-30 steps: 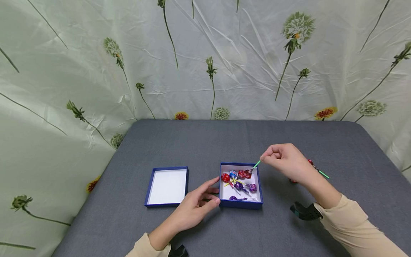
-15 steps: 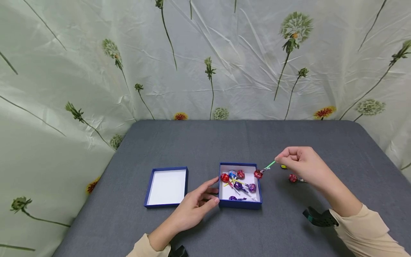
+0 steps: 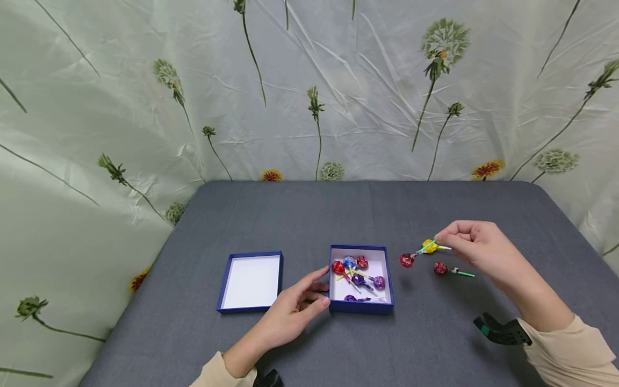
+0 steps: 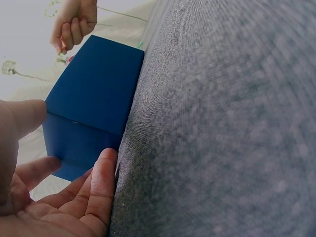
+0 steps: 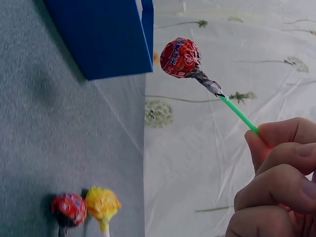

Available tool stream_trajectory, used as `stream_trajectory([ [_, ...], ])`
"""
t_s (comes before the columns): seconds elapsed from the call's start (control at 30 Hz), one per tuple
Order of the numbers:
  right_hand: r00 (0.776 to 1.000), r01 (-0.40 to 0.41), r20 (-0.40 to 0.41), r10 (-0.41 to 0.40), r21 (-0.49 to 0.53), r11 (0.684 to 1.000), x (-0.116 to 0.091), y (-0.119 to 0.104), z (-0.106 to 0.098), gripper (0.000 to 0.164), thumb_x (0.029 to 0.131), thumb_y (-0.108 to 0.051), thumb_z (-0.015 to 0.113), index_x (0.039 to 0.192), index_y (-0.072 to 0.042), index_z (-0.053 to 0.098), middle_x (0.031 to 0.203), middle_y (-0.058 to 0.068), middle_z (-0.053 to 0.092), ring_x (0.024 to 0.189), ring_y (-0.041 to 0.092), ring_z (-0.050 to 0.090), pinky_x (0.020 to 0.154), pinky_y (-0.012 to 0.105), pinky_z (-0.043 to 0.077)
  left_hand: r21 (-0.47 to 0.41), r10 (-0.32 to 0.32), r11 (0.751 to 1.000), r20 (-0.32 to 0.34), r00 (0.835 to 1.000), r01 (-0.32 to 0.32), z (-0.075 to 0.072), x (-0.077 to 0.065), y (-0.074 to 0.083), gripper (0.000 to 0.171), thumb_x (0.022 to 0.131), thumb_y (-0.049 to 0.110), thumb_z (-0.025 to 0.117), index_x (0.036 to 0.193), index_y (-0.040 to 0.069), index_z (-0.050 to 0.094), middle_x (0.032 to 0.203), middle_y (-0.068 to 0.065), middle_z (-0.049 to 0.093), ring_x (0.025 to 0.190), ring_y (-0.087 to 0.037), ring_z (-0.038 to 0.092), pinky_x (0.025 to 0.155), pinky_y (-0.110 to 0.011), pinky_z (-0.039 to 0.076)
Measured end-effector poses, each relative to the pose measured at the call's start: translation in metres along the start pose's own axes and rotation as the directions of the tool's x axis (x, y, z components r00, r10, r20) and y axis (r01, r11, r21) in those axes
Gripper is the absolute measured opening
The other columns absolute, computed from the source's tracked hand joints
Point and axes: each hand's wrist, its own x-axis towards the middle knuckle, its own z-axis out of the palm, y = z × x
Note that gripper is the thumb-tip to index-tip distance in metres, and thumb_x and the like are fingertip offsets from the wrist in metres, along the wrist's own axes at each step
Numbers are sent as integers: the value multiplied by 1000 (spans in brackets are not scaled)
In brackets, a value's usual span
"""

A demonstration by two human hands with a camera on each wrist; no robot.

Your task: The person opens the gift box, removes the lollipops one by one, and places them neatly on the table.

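My right hand [image 3: 479,244] pinches the green stick of a red-wrapped lollipop [image 5: 180,58] between thumb and forefinger, its candy end pointing left, right of the blue box [image 3: 361,307]. In the right wrist view the lollipop hangs well above the table. My left hand [image 3: 296,312] rests against the box's left side with fingers spread; the left wrist view shows its fingertips [image 4: 104,163] touching the blue wall. Inside the white-lined box lie several wrapped lollipops, among them a red one [image 3: 338,267], a blue one [image 3: 350,262] and a purple one [image 3: 379,282].
A yellow lollipop [image 3: 428,246] and another red lollipop [image 3: 440,268] with a green stick lie on the grey table [image 3: 300,215] right of the box. To the left lies the blue-edged lid [image 3: 252,280], its white inside facing up. A flower-printed curtain [image 3: 271,70] hangs behind.
My right hand has lifted the red lollipop out of the box and carried it right, past the box's edge. The yellow lollipop has come into view. My left hand stays at the box.
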Motion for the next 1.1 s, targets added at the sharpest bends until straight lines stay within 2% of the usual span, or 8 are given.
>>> stream_trajectory([
  [0.13, 1000, 4, -5, -4, -2, 1000, -2, 8, -9, 27, 110, -23, 62, 110, 2, 71, 58, -1, 30, 53, 19, 28, 59, 38, 32, 1, -3, 1000, -2, 1000, 3, 0, 0, 0, 58, 111, 30, 62, 165, 23, 43, 146, -15, 66, 121, -24, 69, 93, -23, 55],
  [0.37, 999, -32, -24, 32, 7, 999, -5, 18, -23, 19, 110, -24, 63, 102, -13, 75, 58, -4, 29, 54, 18, 28, 58, 38, 31, -7, -10, 1000, 0, 1000, 10, -1, -1, 1, 58, 111, 31, 62, 165, 24, 43, 147, -15, 65, 121, -24, 69, 92, -23, 55],
  [0.47, 999, -42, -32, 42, -1, 999, -7, 23, -28, 19, 110, -26, 62, 100, -17, 76, 58, -5, 30, 55, 17, 31, 58, 39, 30, -9, -8, 1000, 0, 1000, 8, -2, -1, 1, 58, 111, 30, 62, 165, 24, 43, 147, -15, 65, 122, -24, 69, 92, -23, 55],
  [0.67, 997, -65, -30, 66, 33, 997, -11, 37, -37, 25, 111, -25, 60, 94, -28, 77, 60, -8, 29, 56, 19, 23, 56, 38, 27, -9, -4, 1000, -1, 1000, 4, -2, -1, 1, 58, 111, 30, 62, 166, 24, 43, 147, -15, 65, 122, -24, 69, 93, -23, 55],
  [0.87, 997, -77, -25, 78, 49, 996, -14, 51, -46, 28, 111, -20, 59, 92, -27, 78, 61, -4, 27, 57, 24, 23, 56, 38, 27, -12, -4, 1000, 0, 1000, 4, -2, -1, 0, 58, 111, 30, 62, 166, 24, 42, 147, -16, 64, 121, -24, 69, 93, -22, 55],
  [1.1, 990, -136, -48, 135, -28, 990, -23, 71, -49, 30, 113, -26, 56, 94, -21, 78, 60, -3, 28, 62, 21, 32, 61, 35, 29, -13, -2, 1000, 0, 1000, 2, -1, -1, 0, 59, 111, 30, 63, 165, 23, 43, 146, -15, 65, 120, -22, 69, 92, -22, 55],
])
